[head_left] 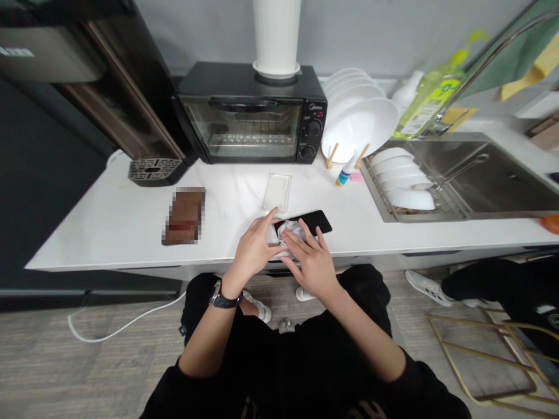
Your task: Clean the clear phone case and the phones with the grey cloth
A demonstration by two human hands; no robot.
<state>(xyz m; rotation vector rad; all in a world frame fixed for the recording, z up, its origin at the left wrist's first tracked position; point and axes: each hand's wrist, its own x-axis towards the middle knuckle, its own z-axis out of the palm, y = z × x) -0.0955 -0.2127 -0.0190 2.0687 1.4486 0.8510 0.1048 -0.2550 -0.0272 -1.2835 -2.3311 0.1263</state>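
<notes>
The left hand (252, 247) is pinching a white cloth (287, 234) between narrowly curled fingers (271, 216) and thumb, at the near end of a black phone (312, 222). The phone is lying flat on the white counter (109, 233), just in front of the lower center of the frame. The right hand (311, 266) is resting on the cloth with its fingers (301, 234) spread wide; whether they are gripping it, I cannot tell. A clear phone case (276, 193) is lying just beyond the phone, and a toaster oven (244, 115) is sitting at upper center. A sink (480, 174) is sitting at right.
</notes>
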